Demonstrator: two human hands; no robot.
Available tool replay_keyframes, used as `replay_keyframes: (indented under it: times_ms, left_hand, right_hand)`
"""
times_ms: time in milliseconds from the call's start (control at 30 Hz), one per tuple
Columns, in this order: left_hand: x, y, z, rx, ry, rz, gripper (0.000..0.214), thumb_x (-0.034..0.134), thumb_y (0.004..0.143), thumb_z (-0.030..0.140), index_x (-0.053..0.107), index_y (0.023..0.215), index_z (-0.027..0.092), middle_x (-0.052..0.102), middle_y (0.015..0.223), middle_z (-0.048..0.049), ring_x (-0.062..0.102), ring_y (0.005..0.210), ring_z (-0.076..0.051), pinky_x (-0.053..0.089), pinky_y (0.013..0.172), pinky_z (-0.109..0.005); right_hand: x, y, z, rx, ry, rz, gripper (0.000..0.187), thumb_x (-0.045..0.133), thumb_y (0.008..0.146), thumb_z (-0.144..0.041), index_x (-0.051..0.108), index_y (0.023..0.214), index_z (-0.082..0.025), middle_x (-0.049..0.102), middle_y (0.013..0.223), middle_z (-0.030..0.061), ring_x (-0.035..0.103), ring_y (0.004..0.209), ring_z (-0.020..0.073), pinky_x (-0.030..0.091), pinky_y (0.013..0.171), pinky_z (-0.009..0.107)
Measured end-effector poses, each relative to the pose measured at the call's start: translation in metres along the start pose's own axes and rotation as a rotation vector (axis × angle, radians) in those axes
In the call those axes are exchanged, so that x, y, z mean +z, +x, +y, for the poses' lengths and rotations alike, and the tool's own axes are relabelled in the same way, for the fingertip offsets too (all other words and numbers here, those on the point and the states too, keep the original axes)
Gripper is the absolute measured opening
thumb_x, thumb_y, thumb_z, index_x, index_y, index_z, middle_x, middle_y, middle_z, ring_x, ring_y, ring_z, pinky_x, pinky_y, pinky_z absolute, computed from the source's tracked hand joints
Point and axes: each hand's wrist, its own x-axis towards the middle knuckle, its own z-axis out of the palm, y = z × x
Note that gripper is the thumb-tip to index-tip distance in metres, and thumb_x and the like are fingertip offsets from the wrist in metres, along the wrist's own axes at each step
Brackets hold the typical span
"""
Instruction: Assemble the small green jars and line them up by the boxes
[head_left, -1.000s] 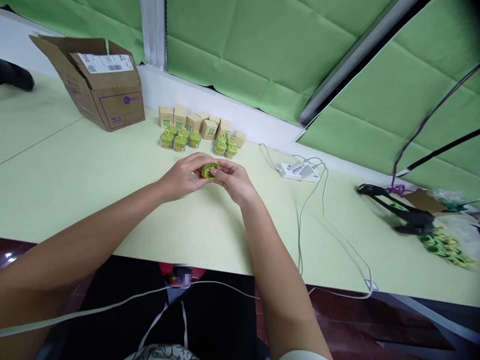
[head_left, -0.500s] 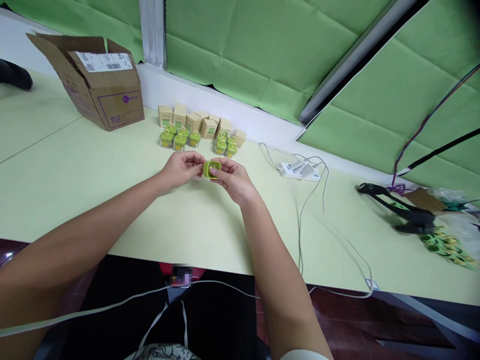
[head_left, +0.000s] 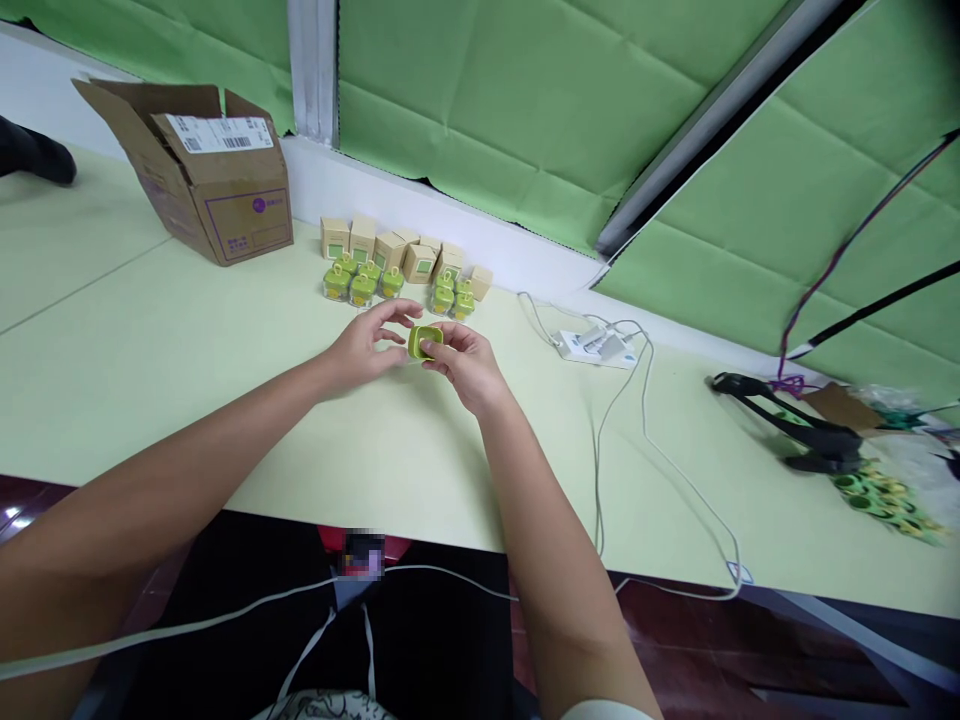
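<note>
Between thumb and fingers, my right hand grips a small green square lid, its hollow side facing me. Just to the left, my left hand has its fingers apart and curved toward the lid; nothing shows in it. Whether its fingertips touch the lid's edge I cannot tell. Beyond my hands stand several small clear jars with green lids and yellow loops on top, in two groups. Behind them is a row of small brown cartons, each with a green square on the front where visible.
A large open cardboard box stands at the back left. A white power strip with cables lies right of my hands. Farther right are a black stand-like object and several green ring-shaped parts. A cable runs over the table edge.
My left hand has let go of the lid and opened, drawing slightly left. The lid stays in my right hand and has turned a little. The view has shifted slightly.
</note>
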Motion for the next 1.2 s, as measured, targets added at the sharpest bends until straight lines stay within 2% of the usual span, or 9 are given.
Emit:
replay_keyframes:
  times_ms: [167, 333, 467, 533, 567, 667, 733, 800, 1200]
  left_hand:
    - [0.006, -0.006, 0.005, 0.268, 0.337, -0.057, 0.044, 0.073, 0.096, 0.029, 0.066, 0.139, 0.026, 0.070, 0.137, -0.0097, 0.065, 0.129, -0.025, 0.054, 0.113, -0.043]
    - [0.003, -0.004, -0.004, 0.269, 0.412, 0.035, 0.045, 0.075, 0.095, 0.035, 0.066, 0.137, 0.023, 0.071, 0.134, -0.0110, 0.068, 0.124, -0.026, 0.056, 0.110, -0.044]
    - [0.001, -0.004, -0.007, 0.215, 0.415, -0.002, 0.046, 0.074, 0.095, 0.036, 0.066, 0.136, 0.020, 0.070, 0.136, -0.0125, 0.068, 0.124, -0.027, 0.056, 0.110, -0.044]
    - [0.001, -0.005, -0.007, 0.178, 0.423, -0.037, 0.046, 0.074, 0.095, 0.038, 0.065, 0.137, 0.020, 0.069, 0.137, -0.0125, 0.068, 0.126, -0.028, 0.055, 0.111, -0.044]
    - [0.002, -0.006, -0.006, 0.167, 0.422, -0.048, 0.047, 0.073, 0.095, 0.038, 0.065, 0.137, 0.020, 0.069, 0.137, -0.0125, 0.068, 0.126, -0.028, 0.055, 0.111, -0.045]
    - [0.004, -0.008, -0.005, 0.155, 0.403, -0.076, 0.047, 0.073, 0.095, 0.039, 0.065, 0.137, 0.020, 0.069, 0.137, -0.0126, 0.068, 0.127, -0.028, 0.055, 0.112, -0.044]
    - [0.004, -0.008, -0.004, 0.137, 0.406, -0.096, 0.047, 0.073, 0.095, 0.040, 0.065, 0.137, 0.020, 0.069, 0.137, -0.0125, 0.067, 0.127, -0.028, 0.055, 0.112, -0.044]
    - [0.004, -0.009, -0.003, 0.109, 0.421, -0.114, 0.047, 0.073, 0.095, 0.042, 0.065, 0.136, 0.020, 0.068, 0.138, -0.0123, 0.067, 0.128, -0.029, 0.055, 0.111, -0.044]
    - [0.002, -0.008, -0.008, 0.074, 0.434, -0.145, 0.048, 0.073, 0.094, 0.045, 0.065, 0.135, 0.022, 0.068, 0.139, -0.0113, 0.067, 0.127, -0.029, 0.056, 0.109, -0.043]
  right_hand:
    - [-0.002, 0.004, 0.002, 0.023, -0.022, -0.018, 0.043, 0.095, 0.062, -0.037, 0.071, 0.094, -0.020, 0.074, 0.086, -0.0008, 0.070, 0.082, 0.0152, 0.063, 0.080, 0.034]
    - [-0.008, -0.024, -0.049, -0.136, -0.203, -0.036, 0.034, 0.085, 0.082, -0.047, 0.069, 0.103, -0.025, 0.075, 0.085, -0.0008, 0.072, 0.079, 0.0150, 0.063, 0.079, 0.032]
    - [0.020, -0.114, -0.055, -0.204, -0.282, -0.397, 0.020, 0.068, 0.099, -0.044, 0.073, 0.092, -0.026, 0.075, 0.076, -0.0024, 0.072, 0.067, 0.0134, 0.062, 0.070, 0.026]
    - [0.040, -0.163, -0.018, -0.027, -0.469, -1.033, 0.018, 0.061, 0.103, -0.034, 0.076, 0.103, -0.025, 0.083, 0.095, 0.0004, 0.078, 0.082, 0.0149, 0.064, 0.080, 0.026]
    - [0.048, -0.181, 0.010, 0.039, -0.648, -1.175, 0.019, 0.061, 0.102, -0.031, 0.077, 0.109, -0.023, 0.084, 0.102, 0.0033, 0.079, 0.089, 0.0184, 0.064, 0.084, 0.030]
    - [0.053, -0.199, 0.101, 0.234, -1.274, -0.788, 0.036, 0.056, 0.100, -0.022, 0.074, 0.129, -0.010, 0.078, 0.127, 0.0209, 0.073, 0.123, 0.0349, 0.058, 0.108, 0.051]
    - [0.043, -0.187, 0.149, 0.250, -1.292, -0.563, 0.044, 0.045, 0.107, -0.027, 0.068, 0.144, -0.019, 0.073, 0.142, 0.0147, 0.066, 0.138, 0.0316, 0.050, 0.119, 0.051]
    - [0.030, -0.170, 0.178, 0.178, -1.211, -0.611, 0.044, 0.047, 0.107, -0.039, 0.067, 0.146, -0.034, 0.071, 0.148, 0.0022, 0.062, 0.143, 0.0293, 0.048, 0.122, 0.049]
    - [0.035, -0.149, 0.175, 0.006, -0.964, -0.695, 0.038, 0.042, 0.104, -0.059, 0.075, 0.122, -0.056, 0.080, 0.126, -0.0140, 0.067, 0.132, 0.0268, 0.054, 0.111, 0.051]
